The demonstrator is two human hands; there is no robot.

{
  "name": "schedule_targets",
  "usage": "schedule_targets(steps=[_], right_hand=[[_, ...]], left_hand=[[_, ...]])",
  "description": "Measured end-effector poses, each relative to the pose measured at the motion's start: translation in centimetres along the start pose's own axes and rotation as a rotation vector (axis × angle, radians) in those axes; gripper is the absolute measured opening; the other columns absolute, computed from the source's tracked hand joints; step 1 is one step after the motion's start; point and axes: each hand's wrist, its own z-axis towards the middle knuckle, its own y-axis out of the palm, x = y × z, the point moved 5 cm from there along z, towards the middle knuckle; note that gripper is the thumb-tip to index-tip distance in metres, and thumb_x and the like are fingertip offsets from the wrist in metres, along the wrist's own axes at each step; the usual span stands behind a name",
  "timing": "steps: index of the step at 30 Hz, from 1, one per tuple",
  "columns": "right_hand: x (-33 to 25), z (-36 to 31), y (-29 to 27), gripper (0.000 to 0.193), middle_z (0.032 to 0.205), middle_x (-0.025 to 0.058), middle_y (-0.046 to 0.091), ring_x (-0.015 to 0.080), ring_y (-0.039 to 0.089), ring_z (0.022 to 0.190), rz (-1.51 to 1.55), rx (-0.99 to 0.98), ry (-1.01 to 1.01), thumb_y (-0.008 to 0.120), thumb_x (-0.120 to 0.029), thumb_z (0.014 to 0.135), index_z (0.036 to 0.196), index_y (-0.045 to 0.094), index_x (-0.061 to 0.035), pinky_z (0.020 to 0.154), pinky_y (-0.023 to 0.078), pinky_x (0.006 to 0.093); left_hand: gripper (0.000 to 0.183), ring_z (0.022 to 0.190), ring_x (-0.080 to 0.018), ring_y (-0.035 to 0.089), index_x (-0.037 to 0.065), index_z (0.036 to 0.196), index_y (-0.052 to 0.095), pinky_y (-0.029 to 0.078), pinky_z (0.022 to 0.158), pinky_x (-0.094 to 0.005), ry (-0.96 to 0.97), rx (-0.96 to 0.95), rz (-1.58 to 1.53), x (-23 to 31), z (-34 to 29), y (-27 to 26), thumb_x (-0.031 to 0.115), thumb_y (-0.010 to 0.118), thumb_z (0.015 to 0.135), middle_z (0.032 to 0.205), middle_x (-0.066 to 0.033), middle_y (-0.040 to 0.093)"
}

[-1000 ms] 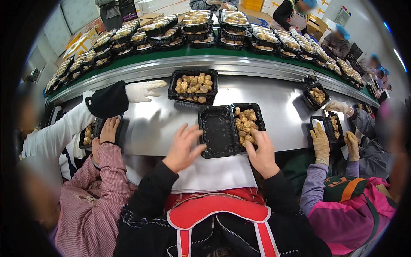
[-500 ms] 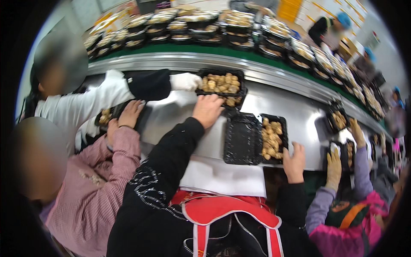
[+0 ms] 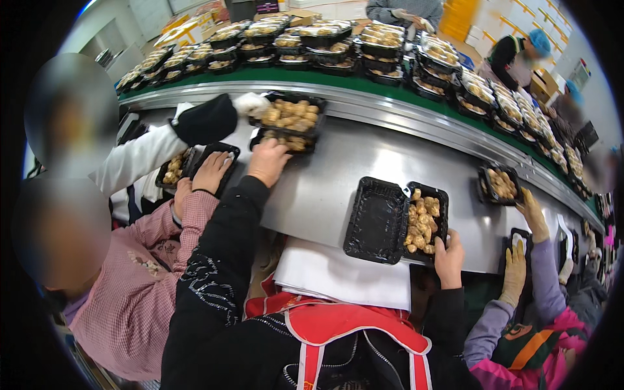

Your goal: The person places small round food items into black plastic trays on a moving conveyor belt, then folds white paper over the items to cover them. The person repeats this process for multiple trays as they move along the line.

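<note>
Head view: reaching to the left of centre with left hand (image 3: 270, 159), half-curled, touching the near edge of a stack (image 3: 292, 132) of two black trays of brown produce; cannot tell whether gripping or only pushing. Touching the lower right corner of the full tray (image 3: 444, 214), right of centre, with right hand (image 3: 448, 257), bent, thumb by the rim; cannot tell how firmly. Just left of that, an empty tray (image 3: 374, 218), close to the table's near edge. Farther left with the stack than half a second ago, leaving a wider gap to the empty tray. Across that gap, bare steel of the table (image 3: 344, 143) for moving; more toward the right. On the stack's upper left, a co-worker's white glove (image 3: 251, 105). Beyond, a metal rail (image 3: 416, 123), then a green belt (image 3: 260, 75) bearing wrapped trays (image 3: 380, 36).
</note>
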Motion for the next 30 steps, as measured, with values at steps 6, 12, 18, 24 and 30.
schedule_targets(steps=[6, 12, 18, 24, 30], right_hand=[[0.5, 0.4, 0.6, 0.034, 0.072, 0.0164, 0.063, 0.0264, 0.059, 0.066, 0.134, 0.023, -0.001, 0.068, -0.013, 0.089, 0.118, 0.061, 0.0022, 0.063, 0.048, 0.0400], [-0.9, 0.2, 0.2, 0.040, 0.074, 0.0224, 0.066, 0.0379, 0.065, 0.068, 0.104, 0.002, 0.028, 0.069, -0.016, 0.087, 0.121, 0.061, 0.0020, 0.066, 0.051, 0.0446], [-0.8, 0.0, 0.0, 0.040, 0.071, 0.0200, 0.065, 0.0343, 0.063, 0.063, 0.141, -0.019, 0.052, 0.068, -0.016, 0.087, 0.122, 0.061, 0.0020, 0.063, 0.049, 0.0437], [-0.5, 0.1, 0.3, 0.040, 0.066, 0.0167, 0.061, 0.0286, 0.059, 0.058, 0.146, -0.008, 0.033, 0.068, -0.016, 0.087, 0.122, 0.061, 0.0019, 0.058, 0.046, 0.0413], [0.6, 0.3, 0.8, 0.036, 0.063, 0.0118, 0.059, 0.0189, 0.053, 0.053, 0.240, -0.014, 0.058, 0.068, -0.012, 0.086, 0.119, 0.061, 0.0023, 0.054, 0.043, 0.0368]], left_hand=[[0.020, 0.090, -0.0352, 0.065, 0.010, 0.096, 0.076, 0.052, 0.081, -0.0474, -0.045, 0.032, 0.139, -5.0, 0.1, -1.1, 0.018, 0.078, 0.078, 0.091, -0.0114, 0.068], [0.022, 0.101, -0.0322, 0.061, 0.013, 0.102, 0.076, 0.049, 0.084, -0.0460, -0.207, -0.064, 0.268, -9.6, -0.3, -1.1, 0.022, 0.076, 0.082, 0.101, -0.0085, 0.061], [0.023, 0.100, -0.0329, 0.063, 0.012, 0.103, 0.076, 0.050, 0.083, -0.0471, -0.319, -0.172, 0.366, -11.5, 0.1, -1.4, 0.023, 0.076, 0.083, 0.102, -0.0106, 0.062], [0.030, 0.100, -0.0324, 0.066, 0.013, 0.111, 0.072, 0.050, 0.083, -0.0494, -0.337, -0.084, 0.425, -10.3, 0.7, -2.5, 0.022, 0.075, 0.082, 0.112, -0.0107, 0.066], [0.021, 0.094, -0.0306, 0.070, 0.004, 0.109, 0.073, 0.054, 0.083, -0.0381, -0.220, -0.150, -0.401, 5.0, 3.9, 0.9, 0.017, 0.069, 0.092, 0.103, -0.0156, 0.073]])
